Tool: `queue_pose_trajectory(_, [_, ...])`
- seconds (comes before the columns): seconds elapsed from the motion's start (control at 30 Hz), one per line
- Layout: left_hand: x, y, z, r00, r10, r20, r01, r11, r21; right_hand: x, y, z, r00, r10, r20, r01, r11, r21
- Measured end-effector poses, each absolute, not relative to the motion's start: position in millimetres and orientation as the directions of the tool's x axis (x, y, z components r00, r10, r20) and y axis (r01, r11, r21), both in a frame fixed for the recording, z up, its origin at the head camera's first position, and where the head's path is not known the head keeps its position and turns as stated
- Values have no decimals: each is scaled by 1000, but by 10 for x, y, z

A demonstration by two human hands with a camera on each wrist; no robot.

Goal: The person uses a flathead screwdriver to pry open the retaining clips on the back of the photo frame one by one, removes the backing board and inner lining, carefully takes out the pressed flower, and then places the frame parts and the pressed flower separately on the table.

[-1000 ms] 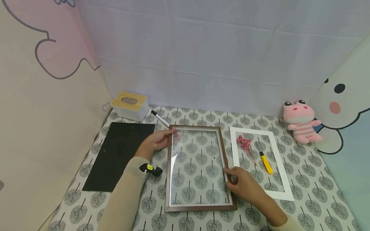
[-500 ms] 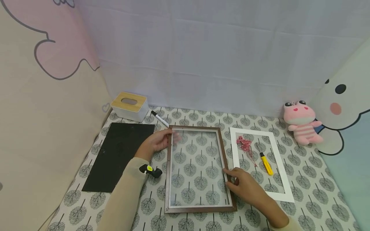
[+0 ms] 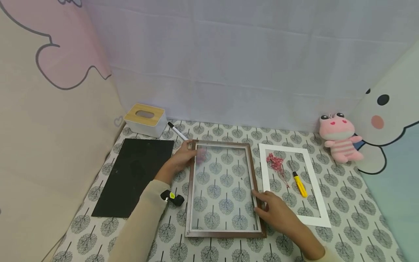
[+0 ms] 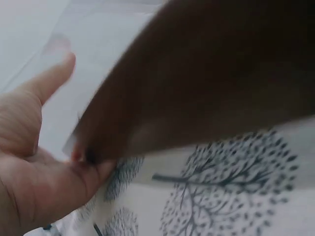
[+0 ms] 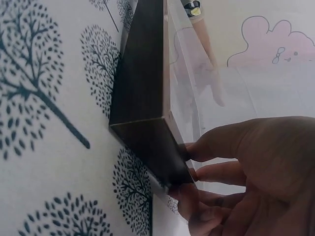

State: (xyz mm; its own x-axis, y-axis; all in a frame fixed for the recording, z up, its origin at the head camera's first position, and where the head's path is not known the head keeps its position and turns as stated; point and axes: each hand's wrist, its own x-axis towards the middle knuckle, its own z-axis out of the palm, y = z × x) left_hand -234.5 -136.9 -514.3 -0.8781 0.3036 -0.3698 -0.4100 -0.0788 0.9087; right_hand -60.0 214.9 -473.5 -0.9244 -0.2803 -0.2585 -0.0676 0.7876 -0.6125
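Observation:
A brown picture frame (image 3: 226,234) with a clear pane (image 3: 226,185) lies on the tree-patterned cloth. My left hand (image 3: 181,157) is at its far left corner. In the left wrist view this hand (image 4: 39,182) has its thumb raised over the pane and its fingers curled against the corner of the dark frame side (image 4: 206,83). My right hand (image 3: 278,214) holds the right side, low down. In the right wrist view the right hand (image 5: 256,172) pinches the frame edge (image 5: 142,128) between thumb and fingers, some tucked underneath.
Left of the frame lies a black board (image 3: 131,178); behind it are a tissue box (image 3: 145,120) and a marker (image 3: 176,130). To the right, a white mat border (image 3: 265,171) surrounds red dried flowers (image 3: 275,162) and a yellow-handled tool (image 3: 300,185). A pink plush frog (image 3: 340,140) sits beyond.
My left hand has shifted on the frame's far left corner: the thumb is a little lower and the fingers reach further up the side. The right hand keeps its hold.

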Motion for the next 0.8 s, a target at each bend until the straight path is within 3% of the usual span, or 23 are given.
queue_pose_trajectory(0.17, [-2262,-1284,-5061,-924,195,-329,-333,15,943,-622,2147,-4743,-912,-306,-274,-63,763,-643])
queue_pose_trajectory(0.47, [-2207,-1288,-4924,-923,264,-280,-210,264,941,-527,2141,-4706,-897,-303,-322,-21,756,-654])
queue_pose_trajectory(0.8, [-2178,-1352,-4864,-915,268,-302,-214,313,926,-435,2148,-4706,-898,-315,-309,-47,765,-642])
